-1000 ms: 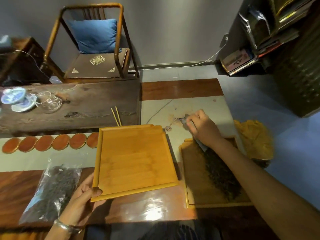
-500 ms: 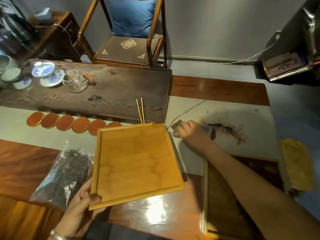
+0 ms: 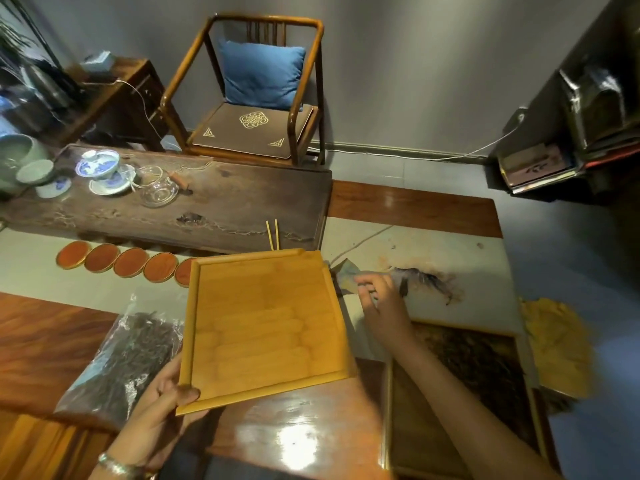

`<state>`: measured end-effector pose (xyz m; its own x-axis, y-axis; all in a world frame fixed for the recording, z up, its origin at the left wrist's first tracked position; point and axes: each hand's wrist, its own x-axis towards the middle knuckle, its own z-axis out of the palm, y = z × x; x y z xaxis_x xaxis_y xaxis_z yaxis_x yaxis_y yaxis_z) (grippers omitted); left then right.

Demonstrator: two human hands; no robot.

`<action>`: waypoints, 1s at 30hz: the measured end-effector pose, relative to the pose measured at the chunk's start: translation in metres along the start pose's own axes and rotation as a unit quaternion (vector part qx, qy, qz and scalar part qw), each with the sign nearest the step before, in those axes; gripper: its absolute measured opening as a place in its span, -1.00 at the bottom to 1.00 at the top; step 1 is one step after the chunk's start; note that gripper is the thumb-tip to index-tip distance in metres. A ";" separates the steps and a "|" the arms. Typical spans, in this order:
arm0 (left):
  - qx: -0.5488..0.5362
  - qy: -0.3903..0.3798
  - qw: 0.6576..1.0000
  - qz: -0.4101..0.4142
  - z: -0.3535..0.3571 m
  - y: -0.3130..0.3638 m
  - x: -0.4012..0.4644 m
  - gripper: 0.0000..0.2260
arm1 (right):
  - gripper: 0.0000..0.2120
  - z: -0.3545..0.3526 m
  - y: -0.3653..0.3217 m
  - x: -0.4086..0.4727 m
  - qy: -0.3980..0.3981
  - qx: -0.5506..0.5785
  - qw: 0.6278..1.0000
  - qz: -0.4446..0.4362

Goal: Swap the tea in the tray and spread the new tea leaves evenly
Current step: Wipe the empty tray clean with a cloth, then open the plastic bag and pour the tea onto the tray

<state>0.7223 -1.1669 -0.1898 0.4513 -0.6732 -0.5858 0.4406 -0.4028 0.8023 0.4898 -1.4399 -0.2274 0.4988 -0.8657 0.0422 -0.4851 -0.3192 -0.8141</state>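
Left hand (image 3: 162, 393): grips the near-left corner of the bare bamboo tray (image 3: 263, 327), thumb on the rim, fingers beneath. Right hand (image 3: 381, 303): reaches forward beside the tray's right edge, fingers curled over a blurred flat item (image 3: 346, 277) on the pale mat; a true grip cannot be told. Trays: two; the second tray (image 3: 391, 427), at right, carries dark tea leaves (image 3: 478, 365), partly behind the forearm. Bag of tea (image 3: 128, 355): one, left of the bare tray. Round coasters (image 3: 131, 266): five showing, the last half hidden. Thin sticks (image 3: 272, 233): two.
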 end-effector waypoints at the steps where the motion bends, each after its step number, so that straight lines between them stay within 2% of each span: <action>1: -0.015 -0.009 1.000 0.010 0.001 0.003 -0.001 -0.54 | -0.80 -0.001 -0.008 -0.010 0.008 0.026 0.999 0.022; 4: -0.066 -0.038 0.997 0.023 0.006 0.015 -0.003 -0.56 | -0.72 0.005 -0.035 -0.038 0.027 0.086 0.995 0.039; 7: -0.112 -0.071 0.991 0.016 0.008 0.032 0.000 -0.46 | -0.85 0.021 -0.059 -0.057 0.035 0.130 0.989 0.067; 9: -0.105 -0.089 0.990 -0.002 0.001 0.044 0.005 -0.47 | -0.85 0.033 -0.072 -0.063 0.045 0.133 0.985 0.102; 13: 0.010 -0.111 0.994 0.011 -0.036 0.053 0.021 -0.51 | -0.80 0.053 -0.096 -0.070 0.063 0.118 0.978 0.161; 15: 0.045 -0.150 0.987 0.023 -0.055 0.057 0.024 -0.55 | -0.83 0.065 -0.105 -0.077 0.081 0.098 0.977 0.173; 18: 0.053 -0.222 0.974 -0.011 -0.079 0.059 0.028 -0.54 | -0.81 0.086 -0.115 -0.091 0.122 0.086 0.971 0.189; 23: 0.071 -0.216 0.971 -0.075 -0.104 0.042 0.041 -0.54 | -0.87 0.114 -0.117 -0.121 0.155 0.065 0.968 0.189; 25: 0.099 -0.225 0.965 -0.092 -0.112 0.034 0.039 -0.43 | -0.85 0.123 -0.113 -0.135 0.148 0.058 0.969 0.191; 30: 0.212 -0.211 0.953 -0.043 -0.121 0.011 0.037 -0.44 | -0.72 0.138 -0.095 -0.156 0.154 0.056 0.967 0.196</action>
<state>0.8374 -1.1211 -0.2166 0.0354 -0.7798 -0.6250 0.0676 -0.6221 0.7800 0.5577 -1.2212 -0.2367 0.0464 -0.9910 -0.1257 -0.5048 0.0853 -0.8590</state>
